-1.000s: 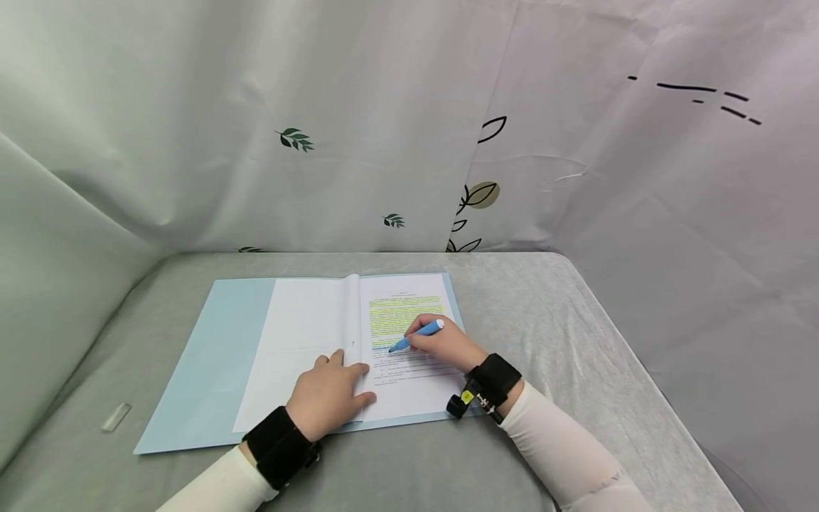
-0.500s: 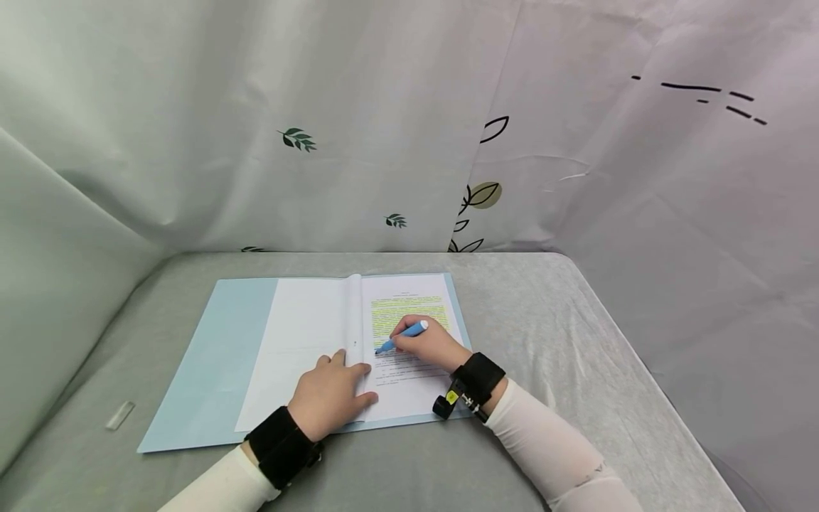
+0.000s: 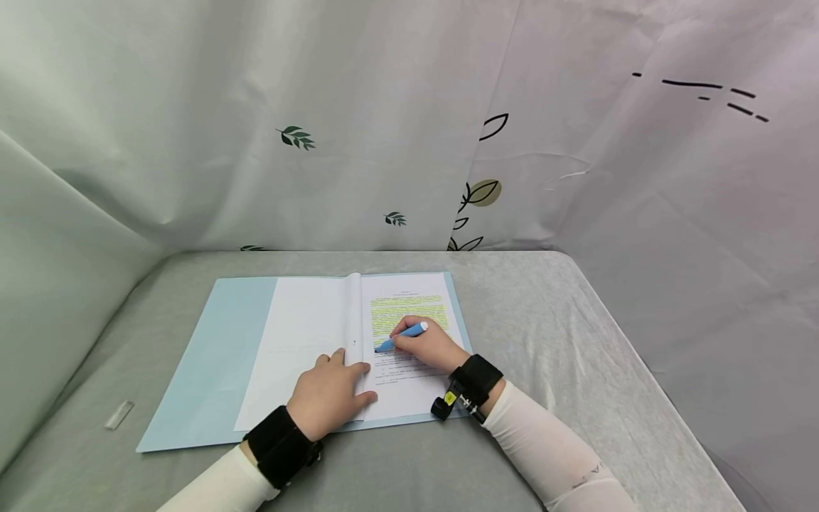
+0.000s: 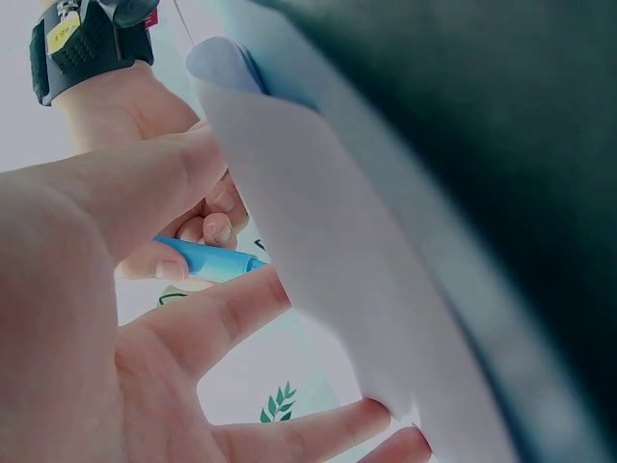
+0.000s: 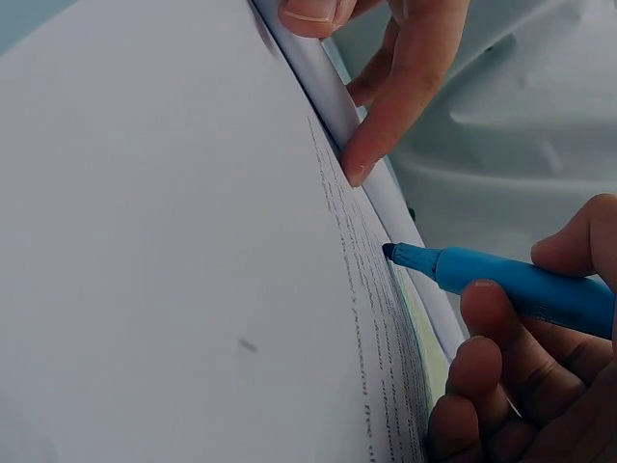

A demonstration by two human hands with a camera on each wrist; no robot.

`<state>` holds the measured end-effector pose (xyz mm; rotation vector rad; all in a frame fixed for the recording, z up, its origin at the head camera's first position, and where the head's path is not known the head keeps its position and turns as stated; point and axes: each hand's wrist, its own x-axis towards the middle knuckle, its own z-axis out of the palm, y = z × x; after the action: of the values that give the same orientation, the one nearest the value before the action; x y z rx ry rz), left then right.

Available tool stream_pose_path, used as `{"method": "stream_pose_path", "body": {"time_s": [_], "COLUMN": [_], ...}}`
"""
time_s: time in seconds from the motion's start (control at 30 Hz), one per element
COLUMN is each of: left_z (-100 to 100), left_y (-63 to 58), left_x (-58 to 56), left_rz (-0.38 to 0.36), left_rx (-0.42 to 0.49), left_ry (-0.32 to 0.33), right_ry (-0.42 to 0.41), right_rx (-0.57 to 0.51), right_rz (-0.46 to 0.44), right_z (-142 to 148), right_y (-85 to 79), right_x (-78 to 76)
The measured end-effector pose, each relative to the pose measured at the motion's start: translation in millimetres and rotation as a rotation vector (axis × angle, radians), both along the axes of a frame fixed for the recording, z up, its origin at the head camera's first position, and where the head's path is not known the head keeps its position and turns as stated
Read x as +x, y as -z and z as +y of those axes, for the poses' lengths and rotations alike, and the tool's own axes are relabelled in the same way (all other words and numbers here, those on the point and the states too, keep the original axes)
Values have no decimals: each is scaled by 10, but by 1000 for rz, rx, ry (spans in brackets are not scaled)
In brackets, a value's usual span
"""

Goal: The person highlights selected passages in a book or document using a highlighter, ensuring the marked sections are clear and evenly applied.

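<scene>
A light blue folder (image 3: 211, 355) lies spread on the table, with a blank white sheet (image 3: 297, 320) on its left and a printed page (image 3: 409, 398) on its right. Yellow highlighting (image 3: 406, 307) covers the page's upper text. My right hand (image 3: 431, 346) pinches a blue marker (image 5: 525, 287) between thumb and fingers. In the head view its dark tip is at the left end of a text line just below the yellow block; contact is hard to tell. My left hand (image 3: 326, 395) rests with spread fingers on the paper beside the folder's fold, thumb over the printed page's edge.
A small clear or whitish strip (image 3: 119, 416) lies on the grey tablecloth (image 3: 512, 306), left of the folder. White curtains (image 3: 358, 107) with leaf prints stand behind the table and at both sides. Each wrist wears a black band (image 3: 476, 379).
My right hand moved left with the marker, from partway along the line to its left end, then stayed nearly still. The left hand kept its place.
</scene>
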<state>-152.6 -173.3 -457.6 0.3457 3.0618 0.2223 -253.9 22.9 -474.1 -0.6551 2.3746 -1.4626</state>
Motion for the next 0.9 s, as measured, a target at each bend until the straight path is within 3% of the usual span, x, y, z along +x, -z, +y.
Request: {"method": "stream_pose_path", "body": {"time_s": [0.9], "left_z": [-13], "left_y": [14], "left_x": [-9], "left_rz": [6], "left_rx": [-6], "left_ry": [-3], "right_ry": [-59], "right_rx": [13], "right_rz": [50], "right_z": [24], "right_y": [32], "right_x": [-12]}}
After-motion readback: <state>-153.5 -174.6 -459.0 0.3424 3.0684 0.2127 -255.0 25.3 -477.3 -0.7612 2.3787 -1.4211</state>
